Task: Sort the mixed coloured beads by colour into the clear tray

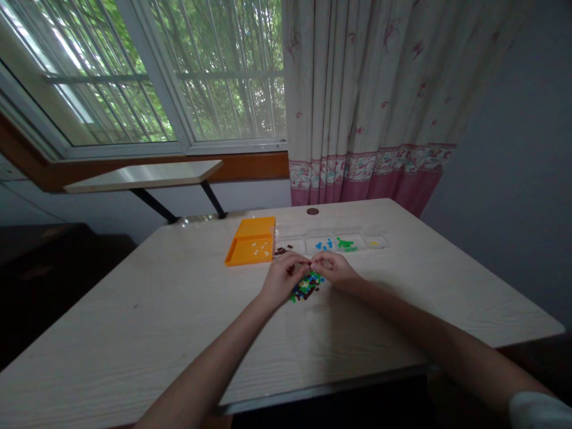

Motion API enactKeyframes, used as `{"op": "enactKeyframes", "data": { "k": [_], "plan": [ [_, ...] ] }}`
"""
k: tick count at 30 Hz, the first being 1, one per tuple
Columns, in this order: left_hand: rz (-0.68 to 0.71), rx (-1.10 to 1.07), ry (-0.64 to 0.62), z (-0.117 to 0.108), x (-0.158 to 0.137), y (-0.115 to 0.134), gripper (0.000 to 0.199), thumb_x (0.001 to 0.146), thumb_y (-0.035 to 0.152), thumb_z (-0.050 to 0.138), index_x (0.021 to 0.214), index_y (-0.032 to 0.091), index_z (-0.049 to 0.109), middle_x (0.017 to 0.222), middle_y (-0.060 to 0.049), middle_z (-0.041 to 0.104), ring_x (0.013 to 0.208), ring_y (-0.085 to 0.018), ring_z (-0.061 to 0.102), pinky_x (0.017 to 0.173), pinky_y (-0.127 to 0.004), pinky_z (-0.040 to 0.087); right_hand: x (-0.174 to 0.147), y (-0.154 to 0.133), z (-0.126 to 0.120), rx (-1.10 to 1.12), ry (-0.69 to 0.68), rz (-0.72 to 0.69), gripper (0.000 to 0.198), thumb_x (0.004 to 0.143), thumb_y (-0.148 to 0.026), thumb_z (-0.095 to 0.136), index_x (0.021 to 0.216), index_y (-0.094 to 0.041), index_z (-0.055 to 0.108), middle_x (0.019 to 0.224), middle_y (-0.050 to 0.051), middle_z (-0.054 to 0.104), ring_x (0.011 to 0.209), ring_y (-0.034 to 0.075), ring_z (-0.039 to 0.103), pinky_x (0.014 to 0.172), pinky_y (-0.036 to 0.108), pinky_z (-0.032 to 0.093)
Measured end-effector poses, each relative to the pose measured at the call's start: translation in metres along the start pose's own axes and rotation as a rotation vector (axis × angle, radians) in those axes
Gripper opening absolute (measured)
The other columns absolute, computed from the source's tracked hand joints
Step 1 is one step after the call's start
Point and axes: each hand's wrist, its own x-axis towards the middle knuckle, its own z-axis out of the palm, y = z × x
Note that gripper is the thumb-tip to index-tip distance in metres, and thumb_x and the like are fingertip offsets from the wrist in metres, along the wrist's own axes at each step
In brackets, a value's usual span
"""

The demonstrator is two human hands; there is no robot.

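My left hand (282, 276) and my right hand (335, 268) meet fingertip to fingertip above a heap of small building bricks (307, 286). The heap mixes green, blue, brown and pale pieces. Both hands are pinched closed; a tiny dark piece seems to sit between the fingertips, too small to name. Just beyond them lie clear plastic trays (308, 233), holding brown pieces (281, 250), blue pieces (325, 244), green pieces (345, 243) and a few yellow pieces (374, 243) in separate compartments. An open orange case (250, 235) at their left holds several white pieces (260, 248).
The pale wooden table (179, 316) has a round brown cable hole (313, 211) near its back edge. A raised shelf (147, 174) on black legs stands at the back left. Behind the table hang a patterned curtain (357, 119) and a barred window (223, 77).
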Motion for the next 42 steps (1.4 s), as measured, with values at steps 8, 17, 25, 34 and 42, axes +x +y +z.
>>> {"op": "enactKeyframes", "data": {
  "k": [8,17,25,34,42],
  "plan": [
    [0.083,0.084,0.065,-0.001,-0.002,0.000,0.011,0.080,0.022,0.052,0.083,0.017,0.062,0.080,-0.004,0.059,0.074,-0.012,0.053,0.061,-0.022,0.042,0.001,-0.001,-0.001,0.044,-0.045,0.058,0.028,0.077,-0.041,0.052,0.078,-0.014,0.059,0.068,0.001,0.057,0.058,0.010,0.051,0.053,0.021,0.041],
    [0.052,0.077,0.284,-0.009,0.000,0.001,0.010,0.078,0.023,0.055,0.082,0.017,0.063,0.083,-0.003,0.058,0.059,-0.008,0.047,0.055,-0.020,0.040,0.000,0.004,-0.023,-0.602,-0.150,-0.195,0.021,0.083,-0.021,0.045,0.092,-0.020,0.063,0.086,0.004,0.057,0.081,0.014,0.054,0.074,0.025,0.041],
    [0.027,0.063,0.391,-0.010,0.000,0.003,0.009,0.078,0.022,0.056,0.080,0.017,0.063,0.080,-0.003,0.058,0.065,-0.010,0.051,0.055,-0.020,0.040,-0.002,0.007,-0.025,-0.707,-0.252,-0.202,0.022,0.083,-0.019,0.046,0.098,-0.023,0.061,0.092,0.003,0.055,0.082,0.012,0.054,0.074,0.022,0.042],
    [0.010,0.034,0.422,-0.009,0.001,0.004,0.009,0.077,0.023,0.057,0.079,0.017,0.063,0.078,-0.002,0.058,0.063,-0.009,0.050,0.054,-0.019,0.039,-0.001,0.007,-0.026,-0.771,-0.210,-0.158,0.017,0.082,-0.023,0.047,0.090,-0.022,0.062,0.092,0.003,0.058,0.084,0.013,0.054,0.074,0.023,0.041],
    [0.013,0.028,0.435,-0.009,0.001,0.003,0.008,0.076,0.022,0.058,0.079,0.017,0.063,0.077,-0.002,0.058,0.066,-0.009,0.051,0.054,-0.019,0.039,0.000,0.004,-0.028,-0.785,-0.203,-0.106,0.014,0.080,-0.026,0.050,0.085,-0.020,0.062,0.084,0.002,0.058,0.078,0.012,0.054,0.070,0.022,0.039]
  ]
}}
